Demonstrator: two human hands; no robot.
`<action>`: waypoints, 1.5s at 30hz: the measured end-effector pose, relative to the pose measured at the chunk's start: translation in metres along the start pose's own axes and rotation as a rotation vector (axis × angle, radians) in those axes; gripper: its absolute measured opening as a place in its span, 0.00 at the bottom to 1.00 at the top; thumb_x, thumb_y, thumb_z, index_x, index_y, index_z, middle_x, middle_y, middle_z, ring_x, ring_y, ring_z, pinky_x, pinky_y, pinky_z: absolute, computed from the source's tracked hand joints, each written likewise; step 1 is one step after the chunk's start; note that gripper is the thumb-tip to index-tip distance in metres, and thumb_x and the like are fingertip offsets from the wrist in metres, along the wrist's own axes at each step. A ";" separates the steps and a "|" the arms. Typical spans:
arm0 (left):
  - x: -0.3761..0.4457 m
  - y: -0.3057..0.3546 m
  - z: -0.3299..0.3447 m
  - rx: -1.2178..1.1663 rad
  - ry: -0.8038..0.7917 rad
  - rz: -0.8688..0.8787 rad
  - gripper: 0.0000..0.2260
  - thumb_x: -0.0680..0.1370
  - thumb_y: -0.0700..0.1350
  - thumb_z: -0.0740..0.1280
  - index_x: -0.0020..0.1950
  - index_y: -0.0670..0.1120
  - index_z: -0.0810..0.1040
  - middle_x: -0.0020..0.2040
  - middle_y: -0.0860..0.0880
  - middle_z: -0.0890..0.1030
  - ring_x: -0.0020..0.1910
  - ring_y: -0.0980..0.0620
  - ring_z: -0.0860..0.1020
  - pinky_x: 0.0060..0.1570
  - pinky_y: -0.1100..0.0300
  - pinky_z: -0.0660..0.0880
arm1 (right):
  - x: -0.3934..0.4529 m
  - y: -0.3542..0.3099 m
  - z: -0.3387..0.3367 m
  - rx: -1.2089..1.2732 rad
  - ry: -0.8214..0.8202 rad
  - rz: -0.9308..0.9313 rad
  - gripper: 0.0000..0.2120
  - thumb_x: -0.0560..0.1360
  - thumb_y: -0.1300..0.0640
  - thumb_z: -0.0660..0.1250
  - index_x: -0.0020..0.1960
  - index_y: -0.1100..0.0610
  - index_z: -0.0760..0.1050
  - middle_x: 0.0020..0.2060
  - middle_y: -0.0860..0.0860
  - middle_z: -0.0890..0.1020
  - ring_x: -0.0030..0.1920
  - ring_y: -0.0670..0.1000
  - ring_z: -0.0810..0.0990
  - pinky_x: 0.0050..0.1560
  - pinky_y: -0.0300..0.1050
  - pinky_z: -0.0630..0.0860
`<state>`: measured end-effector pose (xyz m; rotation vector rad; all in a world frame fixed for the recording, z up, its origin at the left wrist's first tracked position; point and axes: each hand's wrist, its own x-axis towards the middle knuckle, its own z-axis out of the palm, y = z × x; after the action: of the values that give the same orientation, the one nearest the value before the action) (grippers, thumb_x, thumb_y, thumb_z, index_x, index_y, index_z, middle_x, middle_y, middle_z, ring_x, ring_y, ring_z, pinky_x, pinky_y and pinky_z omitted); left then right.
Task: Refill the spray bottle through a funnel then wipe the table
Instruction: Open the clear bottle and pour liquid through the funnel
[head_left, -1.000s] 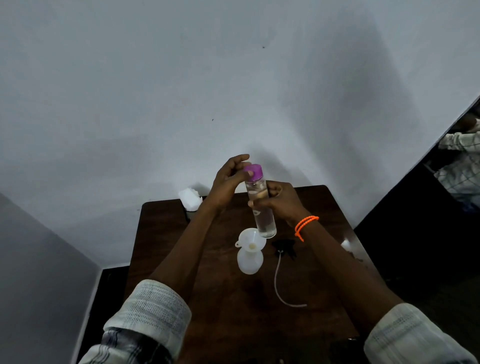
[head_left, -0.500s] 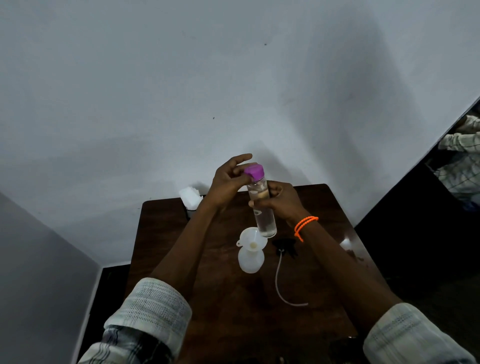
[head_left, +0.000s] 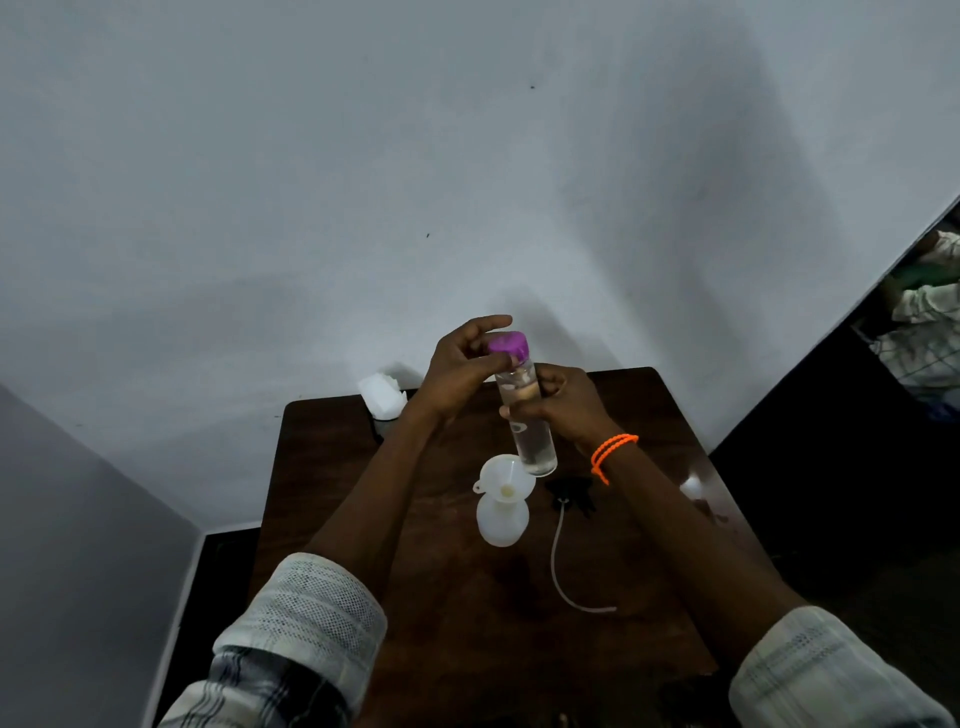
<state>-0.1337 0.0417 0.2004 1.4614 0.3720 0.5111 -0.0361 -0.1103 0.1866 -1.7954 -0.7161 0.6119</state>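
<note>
Spray bottle (head_left: 503, 517), white and squat, stood upright near the middle of the dark tabletop (head_left: 447, 613), with a white funnel (head_left: 507, 479) seated in its neck. Its black spray head (head_left: 570, 492) lay just to the right on the wood, the thin dip tube (head_left: 562, 566) trailing toward the person.

Above and just behind the funnel, a clear water bottle (head_left: 525, 415) with a purple cap (head_left: 508, 345) was held off the tabletop, tilted slightly, and looked mostly full. The right hand (head_left: 566, 405) was clamped around the middle of that bottle, fingers wrapped about the body. The left hand (head_left: 460, 369) was at the cap, thumb and fingers closed on its side, with the index finger lifted above it. An orange band (head_left: 612, 450) circled the right wrist. A white crumpled cloth or tissue (head_left: 383, 396) sat at the far left corner of the tabletop, well apart from the bottles.

The step in hand appeared to be unscrewing the cap, which was on the bottle, so no pouring had begun and the wiping lay far off. The next move would call for twisting the cap off while the right hand kept the bottle steady, then tipping the mouth over the funnel slowly enough that the light spray bottle did not tip or the funnel overflow.
</note>
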 end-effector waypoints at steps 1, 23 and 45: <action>0.000 0.001 0.002 0.009 0.037 0.002 0.24 0.70 0.34 0.77 0.66 0.42 0.79 0.50 0.44 0.86 0.50 0.50 0.84 0.51 0.58 0.80 | -0.001 0.000 -0.001 -0.003 0.001 -0.005 0.16 0.60 0.62 0.84 0.47 0.55 0.86 0.42 0.52 0.88 0.47 0.54 0.88 0.50 0.50 0.83; 0.006 0.001 0.011 0.032 0.048 -0.065 0.21 0.69 0.46 0.79 0.61 0.46 0.82 0.55 0.47 0.83 0.50 0.56 0.82 0.49 0.63 0.79 | 0.003 0.002 -0.004 -0.047 -0.017 -0.032 0.16 0.61 0.61 0.84 0.47 0.55 0.85 0.41 0.51 0.88 0.45 0.50 0.88 0.48 0.45 0.83; 0.001 0.001 0.012 -0.026 -0.046 -0.053 0.21 0.74 0.37 0.71 0.67 0.44 0.77 0.60 0.41 0.82 0.56 0.50 0.82 0.57 0.55 0.79 | -0.004 0.004 -0.011 -0.028 0.000 -0.009 0.17 0.61 0.62 0.84 0.48 0.53 0.86 0.42 0.50 0.89 0.46 0.50 0.88 0.50 0.48 0.84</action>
<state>-0.1263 0.0328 0.2021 1.4324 0.3653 0.4374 -0.0302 -0.1216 0.1863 -1.8172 -0.7354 0.5984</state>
